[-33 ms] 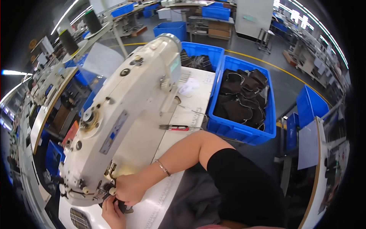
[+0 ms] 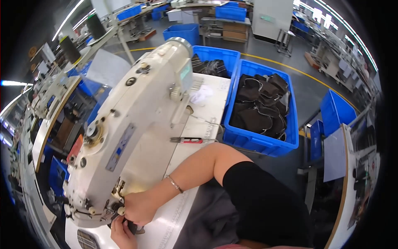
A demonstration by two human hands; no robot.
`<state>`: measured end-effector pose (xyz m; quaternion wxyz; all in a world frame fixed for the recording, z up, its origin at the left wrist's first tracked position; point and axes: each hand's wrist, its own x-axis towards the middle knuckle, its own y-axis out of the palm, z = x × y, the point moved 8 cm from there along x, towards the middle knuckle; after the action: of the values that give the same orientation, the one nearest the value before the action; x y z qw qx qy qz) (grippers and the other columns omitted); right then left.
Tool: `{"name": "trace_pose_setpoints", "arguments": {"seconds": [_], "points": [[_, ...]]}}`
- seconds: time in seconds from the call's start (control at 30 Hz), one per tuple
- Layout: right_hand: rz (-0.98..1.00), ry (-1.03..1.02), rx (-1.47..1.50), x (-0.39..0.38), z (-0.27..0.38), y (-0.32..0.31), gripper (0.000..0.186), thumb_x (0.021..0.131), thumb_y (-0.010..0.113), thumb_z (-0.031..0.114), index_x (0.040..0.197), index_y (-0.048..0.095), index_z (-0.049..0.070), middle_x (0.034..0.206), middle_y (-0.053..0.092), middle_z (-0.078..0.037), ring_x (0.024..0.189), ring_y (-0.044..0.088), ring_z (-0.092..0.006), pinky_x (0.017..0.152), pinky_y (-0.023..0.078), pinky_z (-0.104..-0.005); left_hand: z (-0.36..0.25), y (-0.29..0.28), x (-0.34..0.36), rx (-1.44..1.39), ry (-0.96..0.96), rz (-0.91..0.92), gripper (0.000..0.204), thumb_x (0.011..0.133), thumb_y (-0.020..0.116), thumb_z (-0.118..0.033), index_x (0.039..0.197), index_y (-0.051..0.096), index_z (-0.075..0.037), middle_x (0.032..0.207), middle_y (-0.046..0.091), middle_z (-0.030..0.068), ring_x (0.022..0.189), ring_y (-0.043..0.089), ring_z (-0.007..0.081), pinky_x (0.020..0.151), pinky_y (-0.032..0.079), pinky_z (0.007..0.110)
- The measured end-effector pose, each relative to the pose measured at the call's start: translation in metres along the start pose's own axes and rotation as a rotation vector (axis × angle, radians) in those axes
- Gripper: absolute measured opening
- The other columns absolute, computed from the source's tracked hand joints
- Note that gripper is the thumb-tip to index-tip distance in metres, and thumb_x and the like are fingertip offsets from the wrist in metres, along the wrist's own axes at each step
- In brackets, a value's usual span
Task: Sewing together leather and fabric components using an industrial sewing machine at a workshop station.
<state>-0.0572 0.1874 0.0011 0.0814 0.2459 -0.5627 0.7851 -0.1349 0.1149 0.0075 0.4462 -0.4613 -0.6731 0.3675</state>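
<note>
Below the head of a white sewing machine [image 2: 143, 97], both my hands work close together beside the needle area. My right hand [image 2: 140, 207] is curled, its fingertips hidden against the presser foot parts. Just under it my left hand [image 2: 122, 235] has its fingers bent together at the edge of a small dark fabric piece [image 2: 132, 226]. Most of that piece is covered by my hands. A plaid fabric piece [image 2: 87, 239] lies at the near left of the white table. Red-handled thread snips [image 2: 186, 140] rest on the table beyond my right forearm.
A blue crate [image 2: 261, 145] full of dark brown fabric pieces stands right of the table, with another blue crate [image 2: 215, 52] of plaid pieces behind it. Grey cloth [image 2: 205, 222] hangs at the near table edge. Thread cones [image 2: 96, 27] stand at the far left.
The whole view has shifted slightly, with the machine and crates a little further left. Both hands keep nearly the same place beside the needle area.
</note>
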Motion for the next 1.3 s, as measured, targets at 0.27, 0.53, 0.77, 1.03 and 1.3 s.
{"name": "trace_pose_setpoints", "arguments": {"seconds": [0.27,0.53,0.77,1.03,1.3], "points": [[-0.092,-0.021,-0.177,0.014,-0.006,0.015,0.023,0.076,0.058,0.022,0.06,0.061,0.006,0.06,0.063,-0.009,0.057,0.064,-0.0283,0.049,0.049,-0.0406,-0.047,-0.021,0.005,0.18,0.316,-0.163,0.021,0.089,0.059,-0.012,0.107,0.066,-0.004,0.1,0.066,0.016,0.084,0.063,0.035,0.073,0.051,0.039],[-0.173,-0.038,-0.295,0.019,-0.017,0.034,0.022,0.073,0.061,0.022,0.057,0.064,0.007,0.062,0.066,-0.011,0.057,0.065,-0.0289,0.049,0.049,-0.0421,-0.059,-0.026,0.0,0.662,0.282,-0.203,0.032,0.082,0.065,-0.016,0.112,0.061,-0.004,0.103,0.066,0.0144,0.092,0.063,0.032,0.083,0.049,0.042],[-0.591,-0.213,-0.324,0.006,0.007,0.003,0.036,0.08,0.059,0.019,0.046,0.052,0.01,0.044,0.05,-0.007,0.036,0.051,-0.0241,0.035,0.042,-0.0363,-0.075,-0.019,0.004,0.714,0.397,-0.237,0.021,0.082,0.064,-0.015,0.1,0.066,-0.004,0.095,0.068,0.0119,0.085,0.063,0.031,0.076,0.05,0.041],[-0.463,-0.184,-0.315,0.009,0.002,0.016,0.037,0.081,0.058,0.022,0.046,0.053,0.011,0.046,0.053,-0.006,0.04,0.055,-0.025,0.036,0.043,-0.0378,-0.05,-0.011,-0.002,0.64,0.364,-0.269,0.019,0.076,0.068,-0.012,0.094,0.07,-0.005,0.078,0.067,0.0091,0.063,0.061,0.0268,0.058,0.05,0.038],[-0.497,-0.207,-0.293,0.006,0.008,0.011,0.034,0.078,0.06,0.018,0.046,0.053,0.01,0.048,0.055,-0.007,0.04,0.056,-0.0248,0.036,0.044,-0.0375,-0.039,-0.009,-0.005,0.625,0.337,-0.269,0.019,0.075,0.068,-0.009,0.094,0.07,-0.006,0.07,0.064,0.0081,0.059,0.06,0.0267,0.055,0.049,0.037]]}}
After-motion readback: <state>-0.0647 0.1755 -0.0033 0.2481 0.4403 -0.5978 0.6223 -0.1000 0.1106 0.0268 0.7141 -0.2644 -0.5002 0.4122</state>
